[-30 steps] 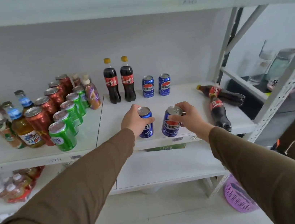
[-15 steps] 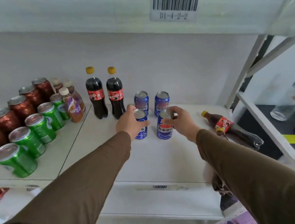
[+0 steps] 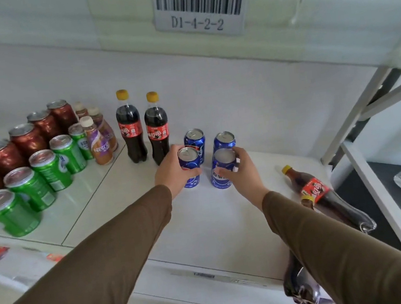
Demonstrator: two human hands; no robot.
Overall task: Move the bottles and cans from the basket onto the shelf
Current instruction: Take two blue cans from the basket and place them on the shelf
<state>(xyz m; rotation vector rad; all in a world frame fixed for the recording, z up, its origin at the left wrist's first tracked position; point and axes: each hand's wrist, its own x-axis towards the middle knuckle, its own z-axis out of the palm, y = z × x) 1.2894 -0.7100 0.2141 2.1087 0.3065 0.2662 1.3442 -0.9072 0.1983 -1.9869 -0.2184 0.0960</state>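
Note:
My left hand (image 3: 173, 175) grips a blue cola can (image 3: 189, 165) standing on the white shelf (image 3: 204, 226). Beside it, my right hand (image 3: 242, 171) grips a second blue can (image 3: 222, 168), also upright on the shelf. Each held can sits directly in front of another blue can: one (image 3: 195, 141) behind the left, one (image 3: 224, 140) behind the right. Two upright cola bottles (image 3: 130, 128) with yellow caps stand just left of them. The basket is hidden from view.
Rows of green cans (image 3: 29, 188), red cans (image 3: 1, 156) and small coffee bottles (image 3: 99, 145) fill the shelf's left section. Two cola bottles lie on their sides at the right: one (image 3: 313, 192) by my forearm, one (image 3: 299, 282) at the front edge. The upper shelf (image 3: 199, 2) overhangs closely.
Both hands have carried the blue cans from the shelf's front edge toward the back, up to the two rear cans. The camera has moved closer and lower.

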